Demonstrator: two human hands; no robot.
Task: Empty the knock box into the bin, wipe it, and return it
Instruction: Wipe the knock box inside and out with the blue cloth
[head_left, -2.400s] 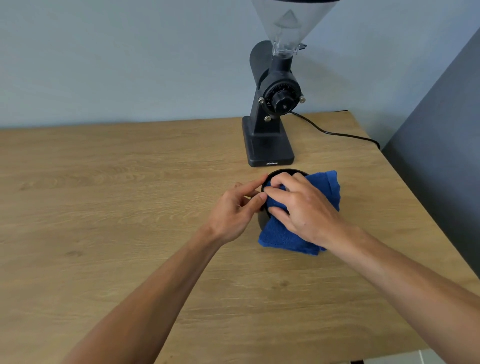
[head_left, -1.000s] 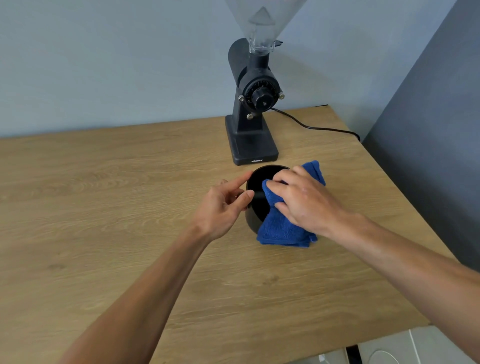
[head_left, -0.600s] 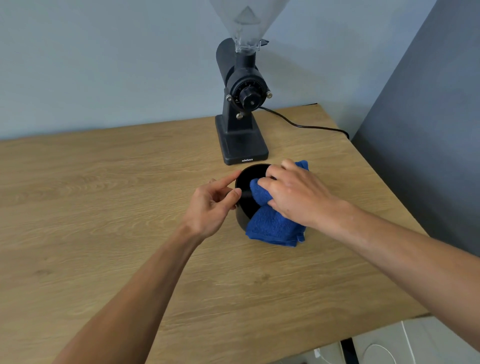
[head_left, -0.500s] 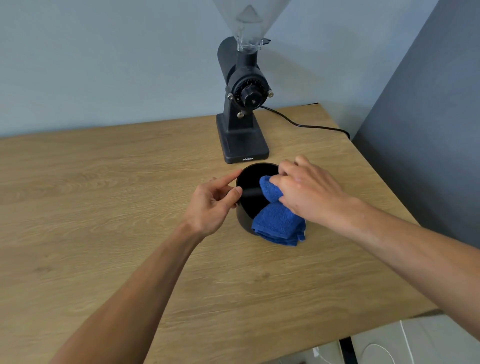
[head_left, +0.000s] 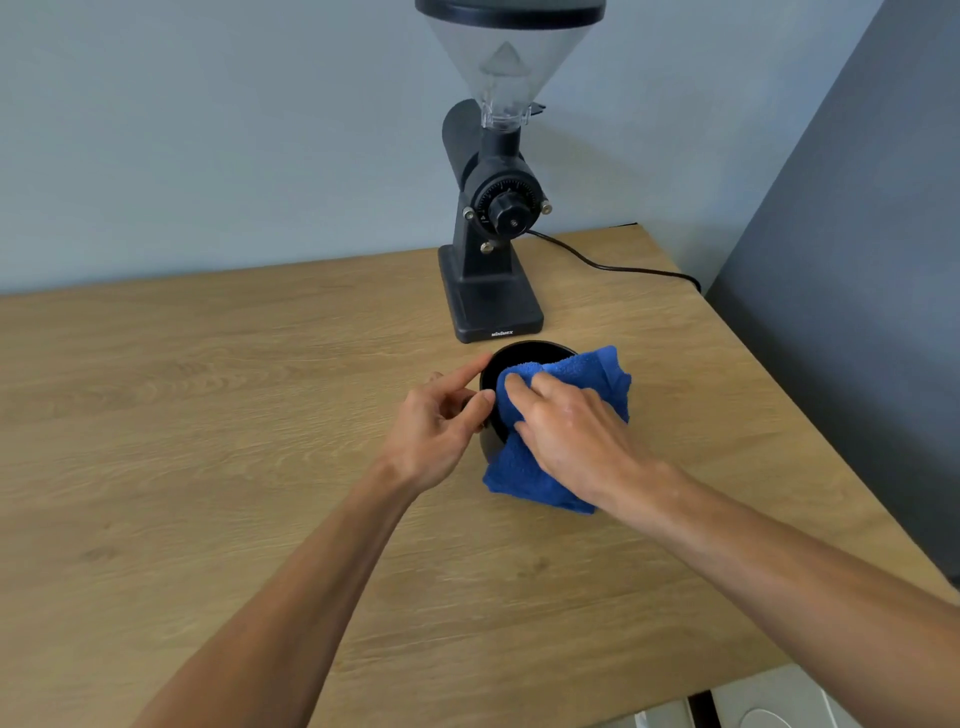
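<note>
The black round knock box (head_left: 524, 354) stands upright on the wooden table (head_left: 208, 415), just in front of the grinder. A blue towel (head_left: 597, 374) is draped over its right and near rim and hangs down its front side. My right hand (head_left: 566, 431) presses the towel onto the rim, fingers spread on the cloth. My left hand (head_left: 441, 421) holds the box's left wall, index finger and thumb on the rim. Most of the box's inside is hidden by the towel and hands.
A black coffee grinder (head_left: 493, 249) with a clear hopper stands behind the box by the wall; its cable (head_left: 613, 267) runs right over the table's edge. A dark grey wall panel (head_left: 857, 260) borders the right. A white object (head_left: 769, 712) sits below the table's near right corner.
My right hand has slid the towel left across the box's opening, and the cloth now spreads over the right rim. My left hand keeps its hold. The camera tilted up.
</note>
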